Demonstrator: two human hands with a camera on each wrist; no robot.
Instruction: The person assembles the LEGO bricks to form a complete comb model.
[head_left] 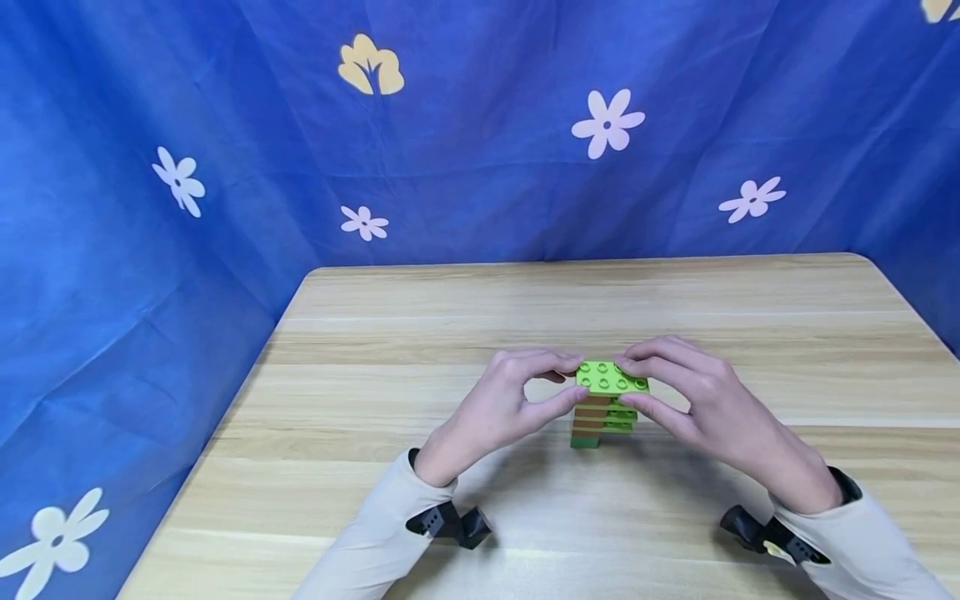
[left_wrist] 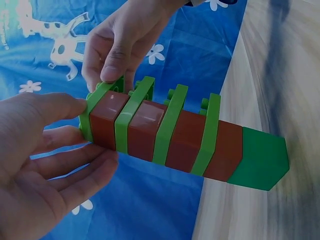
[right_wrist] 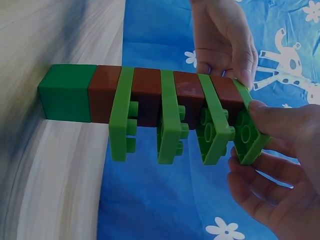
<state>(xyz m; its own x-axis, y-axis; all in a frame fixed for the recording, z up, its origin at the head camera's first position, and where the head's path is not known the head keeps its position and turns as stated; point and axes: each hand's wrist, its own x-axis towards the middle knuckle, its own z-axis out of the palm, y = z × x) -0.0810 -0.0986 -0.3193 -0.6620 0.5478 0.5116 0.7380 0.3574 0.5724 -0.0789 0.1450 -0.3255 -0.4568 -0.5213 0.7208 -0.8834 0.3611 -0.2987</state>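
Note:
A tower of toy building bricks stands upright on the table. Its base is a dark green brick (left_wrist: 262,157), and above that brown bricks (left_wrist: 185,140) alternate with light green plates (right_wrist: 120,117) that jut out towards the right. The topmost light green plate (head_left: 603,377) carries round studs. My left hand (head_left: 502,400) pinches this top plate at its left end, thumb in front and fingers behind. On the overhanging right end, my right hand (head_left: 705,396) grips the same plate between thumb and fingers.
The wood-grain table (head_left: 420,350) has rounded far corners. Blue cloth (head_left: 480,125) with flower prints hangs behind it and along its left side. Black camera mounts (head_left: 450,525) stick out from both wrists, low over the tabletop.

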